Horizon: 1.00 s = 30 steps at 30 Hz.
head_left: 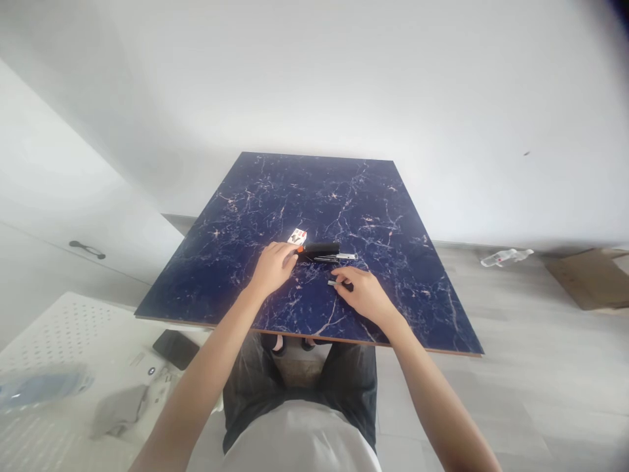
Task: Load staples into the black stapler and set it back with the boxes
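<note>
A black stapler (322, 249) with an orange part at its rear lies on the blue marbled table, its silver magazine sticking out to the right. My left hand (274, 267) grips the stapler's rear end between thumb and fingers. Just in front of the magazine, my right hand (362, 294) pinches a small grey strip of staples (331, 283) close to the tabletop. Beyond my left fingers sits a small white box (297, 236) with red marks and a dark picture on it, partly covered by the hand.
The table (314, 190) stands against a white wall. At lower left, a white perforated surface (73, 321) carries a dark phone (175, 349) and a grey item. On the floor at right lie a clear plastic bottle (506, 257) and a cardboard box (587, 278).
</note>
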### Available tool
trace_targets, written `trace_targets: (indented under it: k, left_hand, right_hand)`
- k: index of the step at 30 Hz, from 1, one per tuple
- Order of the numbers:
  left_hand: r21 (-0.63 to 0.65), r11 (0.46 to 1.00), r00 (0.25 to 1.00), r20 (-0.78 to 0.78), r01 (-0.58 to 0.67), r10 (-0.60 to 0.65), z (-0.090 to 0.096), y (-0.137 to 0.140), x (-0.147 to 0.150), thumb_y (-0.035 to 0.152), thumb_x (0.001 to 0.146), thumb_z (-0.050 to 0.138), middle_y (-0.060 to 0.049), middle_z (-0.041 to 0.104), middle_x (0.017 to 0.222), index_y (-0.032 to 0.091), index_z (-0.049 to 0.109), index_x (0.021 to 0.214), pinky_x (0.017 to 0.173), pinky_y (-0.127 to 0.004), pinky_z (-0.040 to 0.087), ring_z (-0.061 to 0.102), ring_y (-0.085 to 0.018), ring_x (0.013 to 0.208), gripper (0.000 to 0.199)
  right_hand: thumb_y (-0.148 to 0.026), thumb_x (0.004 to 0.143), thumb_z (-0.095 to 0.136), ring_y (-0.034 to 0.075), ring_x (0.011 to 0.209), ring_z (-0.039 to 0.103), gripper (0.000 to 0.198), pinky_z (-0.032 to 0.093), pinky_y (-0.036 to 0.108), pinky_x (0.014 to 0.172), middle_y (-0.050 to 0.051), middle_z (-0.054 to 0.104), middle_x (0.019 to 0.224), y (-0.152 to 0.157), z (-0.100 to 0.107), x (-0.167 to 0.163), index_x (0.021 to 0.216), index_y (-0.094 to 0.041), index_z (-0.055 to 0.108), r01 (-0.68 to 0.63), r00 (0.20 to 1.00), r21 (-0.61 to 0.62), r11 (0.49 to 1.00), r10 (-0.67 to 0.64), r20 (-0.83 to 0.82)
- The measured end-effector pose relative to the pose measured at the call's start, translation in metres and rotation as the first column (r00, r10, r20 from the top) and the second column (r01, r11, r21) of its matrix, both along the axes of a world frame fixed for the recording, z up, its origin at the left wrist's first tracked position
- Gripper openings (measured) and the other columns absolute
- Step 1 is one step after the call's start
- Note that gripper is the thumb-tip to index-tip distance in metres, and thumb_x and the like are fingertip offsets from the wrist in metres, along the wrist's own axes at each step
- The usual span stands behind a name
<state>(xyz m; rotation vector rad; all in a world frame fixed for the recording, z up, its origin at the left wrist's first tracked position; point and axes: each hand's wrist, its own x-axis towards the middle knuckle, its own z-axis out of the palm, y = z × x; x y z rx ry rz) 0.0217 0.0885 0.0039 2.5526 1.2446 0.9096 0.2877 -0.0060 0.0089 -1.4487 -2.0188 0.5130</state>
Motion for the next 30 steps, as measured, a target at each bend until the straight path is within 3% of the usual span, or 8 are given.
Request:
trace_targets:
  k: [8, 14, 21, 27, 30]
  left_hand:
    - [-0.031, 1.000, 1.000, -0.006, -0.004, 0.004, 0.001, 0.000, 0.001, 0.021, 0.101, 0.054, -0.006, 0.074, 0.120, 0.022, 0.067, 0.125, 0.098, -0.042, 0.048, 0.064, -0.027, 0.109, 0.027]
    - [-0.050, 0.999, 1.000, -0.023, -0.015, 0.014, 0.001, 0.000, 0.000, 0.023, 0.100, 0.054, -0.007, 0.074, 0.120, 0.022, 0.068, 0.126, 0.098, -0.043, 0.049, 0.064, -0.028, 0.109, 0.029]
    - [-0.093, 0.996, 0.999, -0.032, -0.014, 0.011, 0.001, -0.001, -0.001, 0.025, 0.102, 0.052, -0.008, 0.073, 0.121, 0.023, 0.067, 0.130, 0.100, -0.044, 0.049, 0.064, -0.028, 0.113, 0.032]
    - [-0.085, 0.996, 1.000, -0.022, -0.004, 0.002, 0.001, -0.001, -0.003, 0.024, 0.101, 0.054, -0.008, 0.074, 0.120, 0.023, 0.066, 0.130, 0.100, -0.045, 0.050, 0.063, -0.028, 0.112, 0.032]
    - [-0.088, 0.996, 1.000, -0.021, -0.002, 0.001, 0.000, -0.001, -0.003, 0.024, 0.101, 0.054, -0.007, 0.074, 0.120, 0.023, 0.066, 0.130, 0.101, -0.045, 0.049, 0.064, -0.028, 0.111, 0.032]
  right_hand:
    - [-0.018, 0.091, 0.069, 0.023, 0.109, 0.067, 0.024, 0.054, 0.037, 0.099, 0.004, 0.073, 0.116, -0.032, 0.011, 0.001, 0.112, -0.028, 0.073, -0.042, 0.998, -0.039, 0.998, 0.041, -0.040]
    - [-0.021, 0.093, 0.068, 0.023, 0.094, 0.070, 0.012, 0.057, 0.035, 0.084, 0.005, 0.075, 0.106, -0.037, 0.011, -0.004, 0.102, -0.026, 0.075, 0.055, 0.992, -0.088, 0.995, -0.044, 0.120]
    - [-0.021, 0.105, 0.048, 0.025, 0.095, 0.072, 0.026, 0.057, 0.036, 0.083, 0.009, 0.075, 0.103, -0.029, 0.004, -0.001, 0.114, -0.022, 0.073, 0.042, 0.959, 0.045, 0.998, -0.053, 0.279]
    - [-0.020, 0.104, 0.045, 0.024, 0.090, 0.071, 0.029, 0.057, 0.036, 0.081, 0.011, 0.071, 0.109, -0.014, -0.002, 0.007, 0.108, -0.020, 0.074, 0.143, 0.954, 0.115, 0.983, -0.168, 0.249]
    - [-0.023, 0.102, 0.051, 0.024, 0.093, 0.070, 0.026, 0.058, 0.037, 0.084, 0.011, 0.071, 0.111, -0.012, -0.003, 0.011, 0.115, -0.021, 0.073, 0.149, 0.965, 0.113, 0.982, -0.169, 0.200]
